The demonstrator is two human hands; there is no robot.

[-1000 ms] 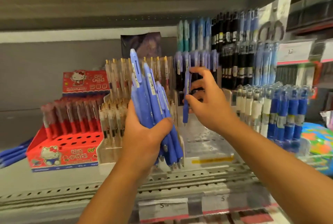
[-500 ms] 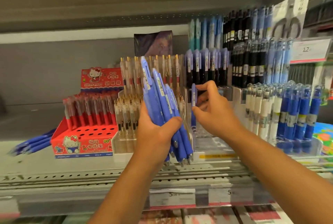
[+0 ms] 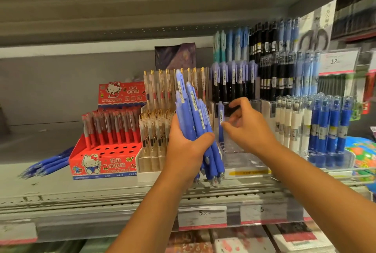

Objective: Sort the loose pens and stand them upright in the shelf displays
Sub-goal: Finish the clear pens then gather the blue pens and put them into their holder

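Observation:
My left hand (image 3: 183,151) grips a bundle of several blue pens (image 3: 193,110), tips down, in front of the shelf displays. One blue pen (image 3: 220,114) stands upright in the clear acrylic display (image 3: 244,161), in its near row. My right hand (image 3: 248,128) hovers just right of that pen with loosely spread fingers; the thumb tip is at the pen's barrel and the index finger is lifted off it. More loose blue pens (image 3: 48,163) lie flat on the shelf at far left.
A red cartoon-cat box (image 3: 105,163) with red pens stands left of a stand of clear gold-clip pens (image 3: 154,130). Black and blue pens (image 3: 264,73) fill the back tiers; white and dark blue pens (image 3: 317,124) stand at right. Price tags (image 3: 203,214) line the shelf edge.
My right hand lowered the single blue pen into the clear display and its fingers opened off it. The camera view shifted so the shelf sits further right. My left hand kept its bundle.

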